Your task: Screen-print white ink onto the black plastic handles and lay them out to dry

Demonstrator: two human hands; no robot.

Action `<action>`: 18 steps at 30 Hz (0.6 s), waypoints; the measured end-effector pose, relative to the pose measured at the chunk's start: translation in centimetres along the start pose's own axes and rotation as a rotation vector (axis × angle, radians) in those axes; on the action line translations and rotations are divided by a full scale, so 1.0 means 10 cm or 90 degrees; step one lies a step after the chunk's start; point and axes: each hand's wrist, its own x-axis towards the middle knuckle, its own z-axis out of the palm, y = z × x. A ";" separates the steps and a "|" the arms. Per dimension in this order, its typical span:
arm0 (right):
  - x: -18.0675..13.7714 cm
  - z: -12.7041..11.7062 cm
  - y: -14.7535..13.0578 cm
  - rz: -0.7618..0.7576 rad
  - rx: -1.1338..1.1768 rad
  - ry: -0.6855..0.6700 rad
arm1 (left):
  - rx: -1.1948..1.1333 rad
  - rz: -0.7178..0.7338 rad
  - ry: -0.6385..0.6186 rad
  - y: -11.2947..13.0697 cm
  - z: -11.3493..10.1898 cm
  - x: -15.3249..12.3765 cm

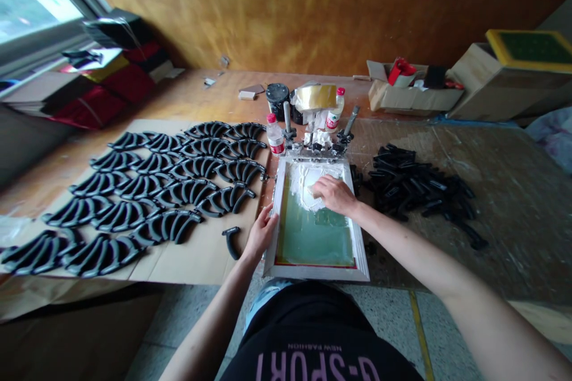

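A screen-printing frame (pixel 363 262) with a pale metal rim and green mesh lies in front of me, its far end at a clamp stand (pixel 313 153). White ink (pixel 300 181) is smeared over the far part of the mesh. My right hand (pixel 335 193) is closed on a small pale squeegee (pixel 314 191), pressed down in the ink. At the frame's left rim, my left hand (pixel 264 227) grips the edge with its fingers. A single black curved handle (pixel 231 242) lies on the cardboard just left of that hand.
Rows of black curved handles (pixel 165 172) cover the cardboard (pixel 187 262) at left. A heap of similar black parts (pixel 415 181) lies at right. Red-capped bottles (pixel 274 137) and a dark tub (pixel 277 98) stand behind the frame. Boxes (pixel 415 95) are at the back right.
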 end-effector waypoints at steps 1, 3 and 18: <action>-0.03 0.04 -0.03 -0.014 -0.010 0.005 | -0.009 -0.005 0.000 0.03 0.01 -0.02; -0.07 0.08 -0.07 -0.050 0.003 -0.006 | -0.018 -0.011 -0.002 0.08 0.02 -0.05; -0.09 -0.30 1.07 0.493 0.164 0.254 | -0.205 0.164 -0.069 1.16 -0.06 -0.13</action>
